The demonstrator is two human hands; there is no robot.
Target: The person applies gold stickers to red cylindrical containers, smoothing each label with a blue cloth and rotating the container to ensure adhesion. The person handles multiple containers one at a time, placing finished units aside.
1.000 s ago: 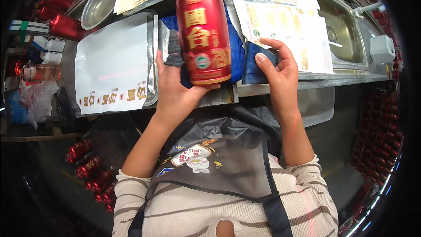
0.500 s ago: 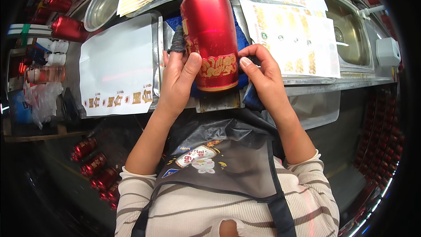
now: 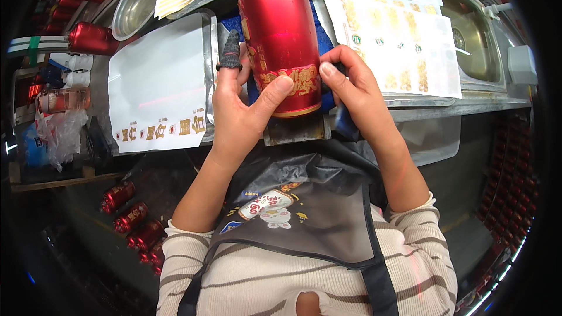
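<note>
A glossy red bottle (image 3: 278, 29) lies with its neck pointing away from me, over a blue cloth (image 3: 233, 24) on a metal stand (image 3: 297, 131). Around its lower end runs a gold decal band (image 3: 301, 79) with an ornate pattern. My left hand (image 3: 241, 102) grips the bottle's left side, thumb pressed on the band; a dark knitted cover (image 3: 230, 51) sleeves its index finger, which points away. My right hand (image 3: 357, 85) is closed, thumb and index finger together at the bottle's right edge beside the band. Below that hand a dark blue item (image 3: 346, 124) shows blurred; whether it is held I cannot tell.
On the left, a tray holds a white sheet (image 3: 158, 82) with a few gold decals. Gold decal sheets (image 3: 436, 58) lie to the right, before a metal sink (image 3: 477, 47). A metal bowl (image 3: 133, 9) stands far left. Red bottles (image 3: 92, 38) are stacked on both sides.
My left thumb has moved right, onto the gold band. The bottle has shifted slightly away and left. My right hand stays at its right edge; the dark blue item has moved slightly.
</note>
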